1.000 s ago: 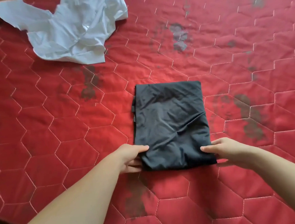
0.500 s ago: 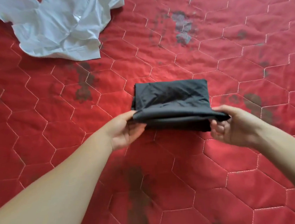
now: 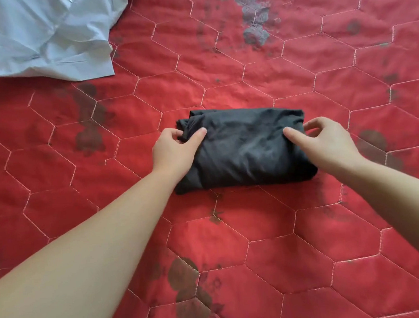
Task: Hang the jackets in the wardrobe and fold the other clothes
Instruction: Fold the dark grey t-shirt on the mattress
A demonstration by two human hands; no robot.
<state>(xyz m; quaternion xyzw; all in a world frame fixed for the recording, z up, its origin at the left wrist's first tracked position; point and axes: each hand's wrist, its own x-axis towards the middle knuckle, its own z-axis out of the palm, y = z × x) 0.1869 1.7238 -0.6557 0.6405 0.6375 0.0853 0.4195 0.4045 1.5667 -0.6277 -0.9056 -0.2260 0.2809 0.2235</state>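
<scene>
Black, creased folded garment (image 3: 246, 147) lies on quilted red bedspread (image 3: 310, 238).

Bright, even daylight, soft shadows, mostly sharp, with wide-angle stretching at the edges.

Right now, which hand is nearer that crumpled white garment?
Left. The left hand pinches the black bundle's left edge, closer to the white garment; the right hand rests at its right edge.
</scene>
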